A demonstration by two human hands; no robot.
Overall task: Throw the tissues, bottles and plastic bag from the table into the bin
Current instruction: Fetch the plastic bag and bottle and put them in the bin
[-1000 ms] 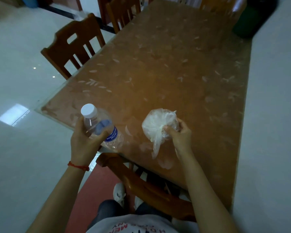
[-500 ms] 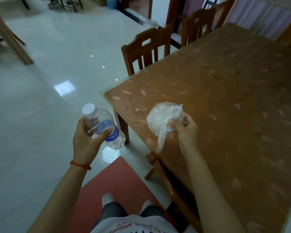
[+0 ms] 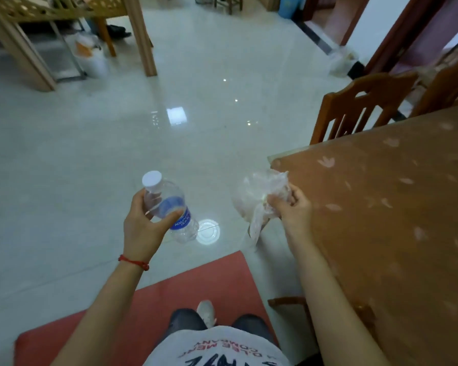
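Note:
My left hand (image 3: 140,228) grips a clear plastic bottle (image 3: 169,207) with a white cap and blue label, held tilted over the pale floor. My right hand (image 3: 292,211) clutches a crumpled clear plastic bag (image 3: 254,199) with something white bundled inside, just off the corner of the brown patterned table (image 3: 397,207). Both hands hover left of the table's near corner. No bin can be made out with certainty; a pale bagged container (image 3: 341,62) stands far off by the doorway.
Two wooden chairs (image 3: 354,107) stand along the table's far side. A red mat (image 3: 169,299) lies under my feet. Light wooden furniture (image 3: 64,35) and white containers (image 3: 90,56) sit at the far left. Glossy tiled floor stretches ahead.
My view has swung left, away from the table and toward the room. Both hands kept their hold and now hang over the floor rather than the tabletop.

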